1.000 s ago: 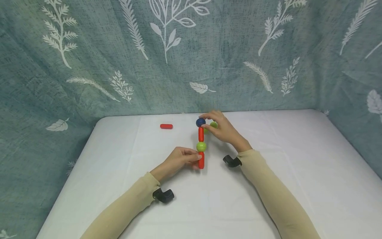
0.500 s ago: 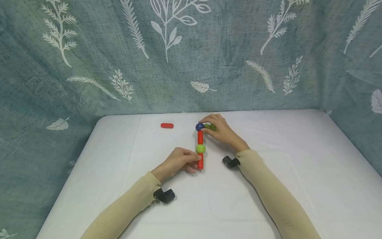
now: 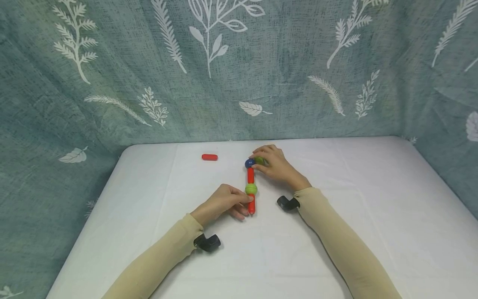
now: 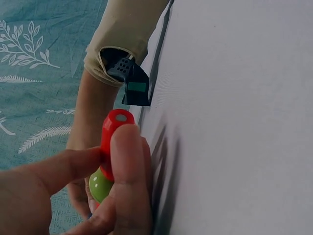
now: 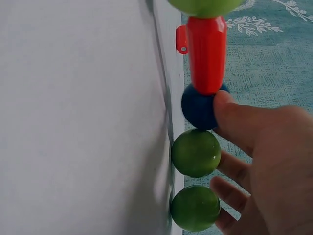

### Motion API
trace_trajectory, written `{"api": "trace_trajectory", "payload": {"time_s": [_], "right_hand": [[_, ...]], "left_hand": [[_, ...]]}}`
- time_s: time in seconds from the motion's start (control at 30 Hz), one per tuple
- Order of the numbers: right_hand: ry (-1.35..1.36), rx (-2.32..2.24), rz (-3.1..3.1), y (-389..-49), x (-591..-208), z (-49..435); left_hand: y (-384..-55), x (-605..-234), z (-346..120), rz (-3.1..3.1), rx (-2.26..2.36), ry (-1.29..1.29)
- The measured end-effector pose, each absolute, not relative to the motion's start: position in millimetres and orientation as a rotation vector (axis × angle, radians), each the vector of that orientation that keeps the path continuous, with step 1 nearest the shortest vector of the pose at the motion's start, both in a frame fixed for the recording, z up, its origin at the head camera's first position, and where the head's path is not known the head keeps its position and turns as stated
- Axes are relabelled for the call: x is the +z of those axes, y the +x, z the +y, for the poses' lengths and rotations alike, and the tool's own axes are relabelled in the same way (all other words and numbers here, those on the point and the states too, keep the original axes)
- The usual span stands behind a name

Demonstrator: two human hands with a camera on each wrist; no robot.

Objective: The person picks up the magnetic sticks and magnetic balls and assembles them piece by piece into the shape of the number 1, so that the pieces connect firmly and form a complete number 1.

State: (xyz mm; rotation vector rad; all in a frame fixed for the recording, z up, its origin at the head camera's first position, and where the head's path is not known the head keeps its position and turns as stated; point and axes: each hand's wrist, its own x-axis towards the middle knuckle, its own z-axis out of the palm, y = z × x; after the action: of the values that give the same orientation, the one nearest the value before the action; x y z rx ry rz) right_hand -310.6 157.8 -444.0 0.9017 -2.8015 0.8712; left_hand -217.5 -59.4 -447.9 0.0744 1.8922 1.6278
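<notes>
A chain of toy pieces is laid on the white worktop (image 3: 336, 232), near its middle toward the far edge: lower red rod (image 3: 252, 205), green ball (image 3: 251, 189), upper red rod (image 3: 250, 175), blue ball (image 3: 249, 163), running away from the person. The lower red rod is pinched by the left hand (image 3: 223, 202) between thumb and fingers (image 4: 128, 166) (seen close in the left wrist view, rod end poking above the fingertips). The blue ball is touched by the thumb of the right hand (image 3: 274, 165), whose fingers are curled round two more green balls (image 5: 195, 152) lined up just beyond the blue one (only partly seen from the head view). A spare red rod (image 3: 209, 157) is left lying well apart to the left, near the far edge. A leaf-print teal cloth (image 3: 112, 83) is hung behind and around the worktop. Beige sleeves (image 3: 336, 236) are worn on both arms.
</notes>
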Motion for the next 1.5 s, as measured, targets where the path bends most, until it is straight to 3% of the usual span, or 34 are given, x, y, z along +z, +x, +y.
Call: {"api": "trace_trajectory", "payload": {"time_s": [1.5], "right_hand": [[0.902, 0.793, -2.836, -309.6, -449.7, 157.8]], "left_hand": [[-216.9, -445.2, -61.3, 1.927, 1.556, 0.093]]}}
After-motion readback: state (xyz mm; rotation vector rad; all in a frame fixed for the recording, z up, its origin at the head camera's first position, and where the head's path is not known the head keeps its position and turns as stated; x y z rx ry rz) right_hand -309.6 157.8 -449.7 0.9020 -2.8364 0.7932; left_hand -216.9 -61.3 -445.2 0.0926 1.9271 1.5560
